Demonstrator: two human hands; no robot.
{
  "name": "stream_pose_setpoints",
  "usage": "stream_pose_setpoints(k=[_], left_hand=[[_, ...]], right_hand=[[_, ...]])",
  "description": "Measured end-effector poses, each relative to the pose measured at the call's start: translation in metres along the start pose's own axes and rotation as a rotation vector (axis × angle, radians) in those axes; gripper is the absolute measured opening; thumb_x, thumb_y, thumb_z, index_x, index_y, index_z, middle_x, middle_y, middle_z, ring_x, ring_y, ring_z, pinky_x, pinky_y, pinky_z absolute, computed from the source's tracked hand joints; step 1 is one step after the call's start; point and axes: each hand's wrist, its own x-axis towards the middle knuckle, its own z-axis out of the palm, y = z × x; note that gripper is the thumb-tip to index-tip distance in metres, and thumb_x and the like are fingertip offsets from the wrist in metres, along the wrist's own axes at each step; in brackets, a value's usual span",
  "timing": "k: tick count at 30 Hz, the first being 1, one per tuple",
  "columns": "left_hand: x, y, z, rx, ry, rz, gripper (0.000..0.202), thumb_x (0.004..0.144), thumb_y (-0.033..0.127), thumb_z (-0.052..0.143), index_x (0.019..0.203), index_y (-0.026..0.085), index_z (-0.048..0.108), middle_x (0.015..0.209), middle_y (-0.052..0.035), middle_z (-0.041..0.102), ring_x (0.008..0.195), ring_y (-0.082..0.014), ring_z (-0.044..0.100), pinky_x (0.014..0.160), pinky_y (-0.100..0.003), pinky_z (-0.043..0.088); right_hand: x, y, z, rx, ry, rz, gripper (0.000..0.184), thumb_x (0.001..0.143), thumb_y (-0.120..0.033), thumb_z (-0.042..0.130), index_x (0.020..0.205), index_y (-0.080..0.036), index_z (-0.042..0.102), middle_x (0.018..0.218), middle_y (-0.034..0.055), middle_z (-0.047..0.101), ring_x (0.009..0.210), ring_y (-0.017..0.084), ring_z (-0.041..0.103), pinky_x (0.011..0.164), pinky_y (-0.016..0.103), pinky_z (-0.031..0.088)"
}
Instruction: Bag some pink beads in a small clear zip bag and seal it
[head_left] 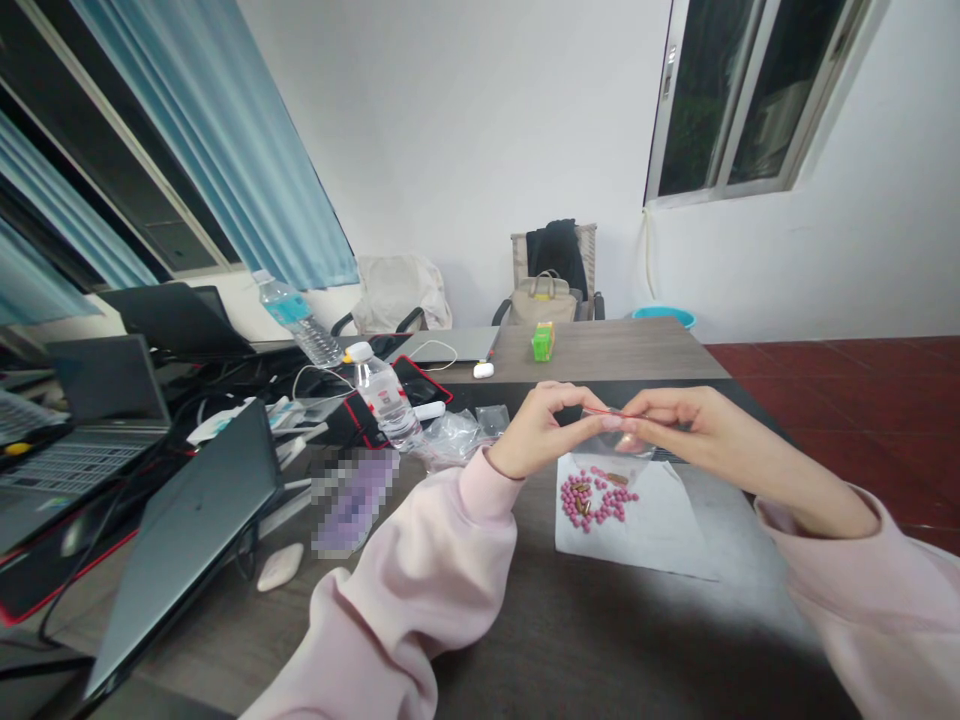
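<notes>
Between both hands, above a sheet of white paper (660,535), hangs a small clear zip bag (634,441) with a red strip along its top edge. My left hand (551,428) pinches the left end of that edge. At the other end, the thumb and fingers of my right hand (679,420) are closed on it. Below, on the paper, lies a loose cluster of round pink pills (596,500). Several brown capsules (581,507) lie among them, and a brown piece (617,480) sits at the cluster's upper right. The hands partly hide the bag.
Clear plastic bags (454,437) and a water bottle (384,398) stand left of the hands; another bottle (300,318) tilts behind. A partly folded laptop (195,530), a white mouse (280,567) and a blurred purple item (356,500) occupy the left. A green box (543,342) stands farther back.
</notes>
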Motion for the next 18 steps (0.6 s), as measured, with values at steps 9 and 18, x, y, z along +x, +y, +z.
stream_pose_setpoints(k=[9, 18], left_hand=[[0.001, -0.005, -0.001, -0.222, -0.004, -0.083, 0.017, 0.077, 0.029, 0.069, 0.073, 0.013, 0.071, 0.075, -0.0053, 0.072, 0.072, -0.0127, 0.064, 0.073, -0.025, 0.047], [0.002, -0.007, 0.001, -0.273, 0.036, -0.172, 0.016, 0.073, 0.027, 0.072, 0.077, 0.012, 0.071, 0.078, -0.0045, 0.071, 0.073, -0.0115, 0.062, 0.074, -0.025, 0.047]], right_hand=[[-0.003, -0.002, -0.01, -0.06, 0.001, -0.048, 0.036, 0.081, -0.053, 0.058, 0.083, -0.018, 0.067, 0.08, 0.0049, 0.072, 0.076, 0.018, 0.066, 0.072, 0.028, 0.05], [-0.005, -0.002, -0.015, -0.186, 0.072, -0.098, 0.033, 0.083, -0.05, 0.056, 0.082, -0.02, 0.069, 0.08, 0.003, 0.072, 0.075, 0.017, 0.064, 0.07, 0.027, 0.048]])
